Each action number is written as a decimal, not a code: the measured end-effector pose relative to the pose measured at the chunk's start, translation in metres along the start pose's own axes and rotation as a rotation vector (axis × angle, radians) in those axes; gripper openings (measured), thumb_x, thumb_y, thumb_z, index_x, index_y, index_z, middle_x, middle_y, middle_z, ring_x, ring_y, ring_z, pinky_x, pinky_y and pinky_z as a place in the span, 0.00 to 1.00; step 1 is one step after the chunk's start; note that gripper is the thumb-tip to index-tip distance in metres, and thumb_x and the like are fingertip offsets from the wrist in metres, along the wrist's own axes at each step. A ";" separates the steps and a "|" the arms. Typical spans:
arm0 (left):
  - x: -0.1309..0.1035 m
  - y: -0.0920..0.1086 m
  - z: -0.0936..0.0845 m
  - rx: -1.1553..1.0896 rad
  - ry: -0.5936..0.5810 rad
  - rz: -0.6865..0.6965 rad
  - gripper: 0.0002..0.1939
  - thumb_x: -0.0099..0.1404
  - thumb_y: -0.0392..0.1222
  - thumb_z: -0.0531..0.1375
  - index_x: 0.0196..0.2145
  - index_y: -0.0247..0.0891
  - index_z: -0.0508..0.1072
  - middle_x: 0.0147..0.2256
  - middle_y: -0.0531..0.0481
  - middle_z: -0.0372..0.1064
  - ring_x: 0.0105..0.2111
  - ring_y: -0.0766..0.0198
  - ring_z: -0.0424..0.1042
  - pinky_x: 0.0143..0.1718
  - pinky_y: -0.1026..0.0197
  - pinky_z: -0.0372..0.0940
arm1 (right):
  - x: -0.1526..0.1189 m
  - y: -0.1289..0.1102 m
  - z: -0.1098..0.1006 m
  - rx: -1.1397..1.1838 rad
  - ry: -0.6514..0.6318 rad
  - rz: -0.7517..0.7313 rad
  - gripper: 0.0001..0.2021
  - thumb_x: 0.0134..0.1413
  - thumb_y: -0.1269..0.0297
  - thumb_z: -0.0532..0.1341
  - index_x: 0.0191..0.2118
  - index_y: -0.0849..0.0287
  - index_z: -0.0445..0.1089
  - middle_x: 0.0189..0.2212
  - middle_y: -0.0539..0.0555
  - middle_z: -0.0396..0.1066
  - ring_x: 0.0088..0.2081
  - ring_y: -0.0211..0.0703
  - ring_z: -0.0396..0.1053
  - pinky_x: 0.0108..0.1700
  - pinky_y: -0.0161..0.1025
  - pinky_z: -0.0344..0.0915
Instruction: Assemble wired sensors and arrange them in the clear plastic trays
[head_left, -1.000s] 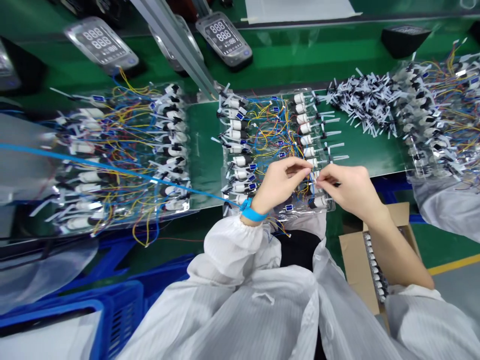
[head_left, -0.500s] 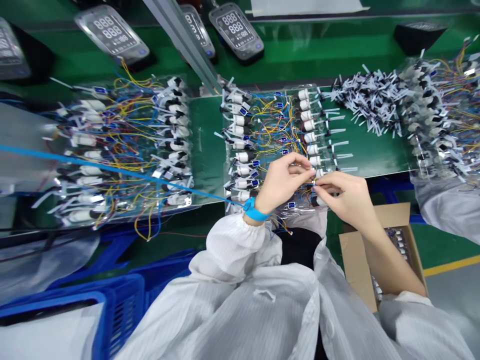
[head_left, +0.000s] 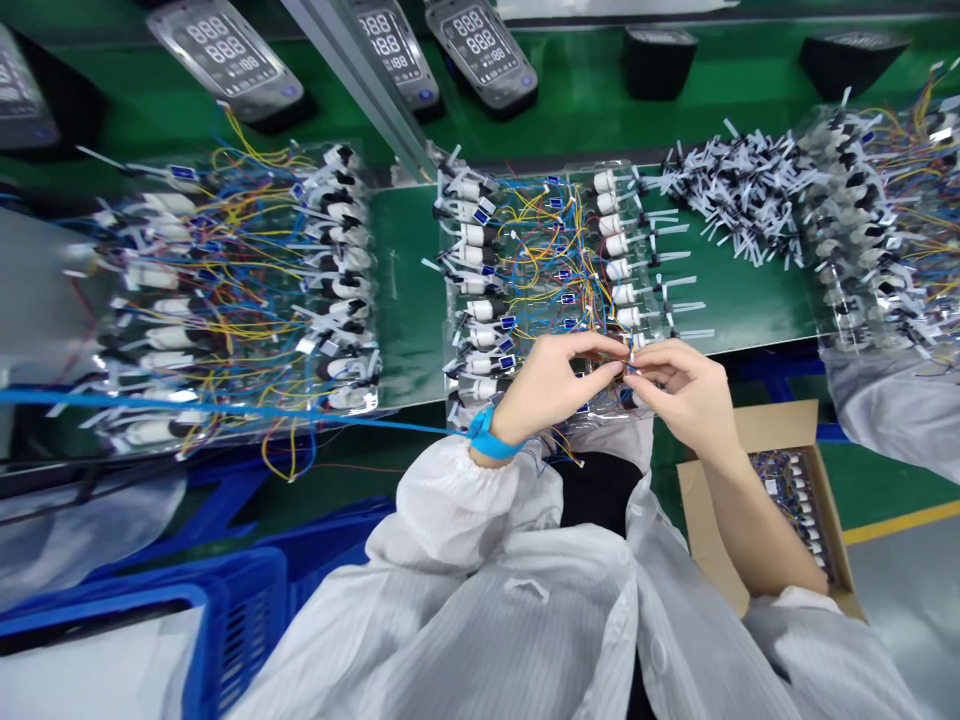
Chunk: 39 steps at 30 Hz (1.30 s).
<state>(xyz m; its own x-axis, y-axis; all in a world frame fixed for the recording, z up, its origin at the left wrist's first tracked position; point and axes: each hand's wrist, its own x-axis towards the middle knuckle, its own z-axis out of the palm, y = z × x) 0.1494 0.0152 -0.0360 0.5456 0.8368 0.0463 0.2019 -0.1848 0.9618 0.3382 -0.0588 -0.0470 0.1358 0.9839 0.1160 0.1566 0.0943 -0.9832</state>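
Observation:
My left hand (head_left: 559, 380), a blue strap (head_left: 499, 437) round its wrist, pinches thumb against fingers at the near right of the middle tray. Facing it, almost fingertip to fingertip, is my right hand (head_left: 682, 390), also closed in a pinch. Between them shows a bit of thin wire (head_left: 631, 350); its ends are hidden by the fingers. Under and beyond the hands lies the clear plastic tray (head_left: 600, 412), holding rows of white cylindrical parts (head_left: 622, 293) with yellow, blue and red wires and small blue pieces (head_left: 568, 299).
A pile of black-and-white strips (head_left: 742, 195) lies right of the tray. Similar loaded trays stand at left (head_left: 172, 337) and far right (head_left: 847, 250). Display devices (head_left: 225, 55) line the back, behind a metal post (head_left: 360, 85). An open cardboard box (head_left: 709, 520) and blue crates (head_left: 247, 620) sit below.
My left hand has shifted slightly lower and its fingers are straighter. My right hand has stayed close to it. The blue cord from the strap hangs lower, and the view has shifted a little.

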 end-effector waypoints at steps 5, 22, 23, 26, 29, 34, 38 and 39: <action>-0.002 -0.002 -0.001 0.067 0.021 0.042 0.07 0.66 0.38 0.68 0.43 0.41 0.84 0.42 0.47 0.84 0.43 0.57 0.82 0.52 0.53 0.75 | -0.002 0.001 0.001 0.077 -0.009 0.098 0.14 0.53 0.60 0.76 0.43 0.59 0.79 0.41 0.57 0.81 0.40 0.44 0.82 0.48 0.43 0.84; 0.007 -0.001 0.006 -0.072 0.007 -0.083 0.12 0.70 0.45 0.66 0.49 0.39 0.80 0.39 0.47 0.80 0.30 0.65 0.75 0.33 0.62 0.70 | -0.006 0.003 0.000 0.009 0.031 0.074 0.06 0.62 0.62 0.70 0.41 0.57 0.80 0.38 0.55 0.82 0.37 0.44 0.83 0.44 0.41 0.84; 0.008 -0.001 0.005 -0.054 -0.005 -0.073 0.10 0.71 0.46 0.65 0.45 0.39 0.80 0.37 0.48 0.80 0.30 0.64 0.75 0.34 0.61 0.70 | -0.006 0.002 -0.001 -0.029 0.027 0.036 0.05 0.63 0.63 0.69 0.41 0.57 0.80 0.39 0.55 0.82 0.37 0.44 0.83 0.44 0.42 0.84; 0.008 0.002 0.001 -0.034 0.046 -0.017 0.11 0.73 0.49 0.63 0.38 0.39 0.77 0.34 0.50 0.77 0.34 0.63 0.75 0.38 0.60 0.70 | -0.008 -0.004 -0.005 -0.227 0.000 -0.149 0.03 0.65 0.66 0.67 0.41 0.55 0.80 0.40 0.55 0.82 0.41 0.45 0.82 0.48 0.45 0.82; 0.004 0.010 -0.004 -0.034 0.126 0.019 0.13 0.75 0.52 0.62 0.38 0.41 0.75 0.34 0.50 0.76 0.34 0.63 0.75 0.39 0.60 0.70 | -0.012 -0.007 -0.008 -0.388 -0.053 -0.320 0.06 0.67 0.70 0.65 0.42 0.53 0.80 0.42 0.54 0.83 0.45 0.45 0.81 0.52 0.46 0.81; -0.003 0.034 -0.009 -0.054 0.235 0.087 0.16 0.75 0.58 0.62 0.40 0.42 0.74 0.33 0.51 0.73 0.32 0.63 0.74 0.35 0.59 0.71 | -0.017 0.003 -0.011 -0.499 -0.121 -0.525 0.12 0.68 0.73 0.62 0.49 0.50 0.79 0.47 0.55 0.82 0.48 0.45 0.80 0.51 0.47 0.80; 0.003 0.052 -0.013 -0.071 0.313 0.130 0.18 0.74 0.61 0.62 0.40 0.43 0.73 0.31 0.52 0.69 0.28 0.65 0.71 0.31 0.60 0.70 | -0.013 0.016 -0.013 -0.540 -0.195 -0.691 0.16 0.67 0.75 0.62 0.53 0.50 0.77 0.49 0.57 0.81 0.50 0.48 0.79 0.49 0.49 0.79; 0.006 0.056 -0.015 -0.069 0.335 0.135 0.19 0.73 0.62 0.62 0.40 0.43 0.72 0.30 0.53 0.68 0.28 0.65 0.71 0.29 0.60 0.69 | -0.011 0.018 -0.013 -0.557 -0.212 -0.713 0.16 0.66 0.75 0.62 0.53 0.50 0.77 0.50 0.58 0.81 0.51 0.49 0.79 0.49 0.49 0.79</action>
<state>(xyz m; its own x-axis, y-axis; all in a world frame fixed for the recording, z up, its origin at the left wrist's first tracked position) 0.1516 0.0177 0.0222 0.2648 0.9316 0.2491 0.0845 -0.2798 0.9563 0.3526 -0.0699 -0.0646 -0.3461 0.7340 0.5844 0.5891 0.6548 -0.4736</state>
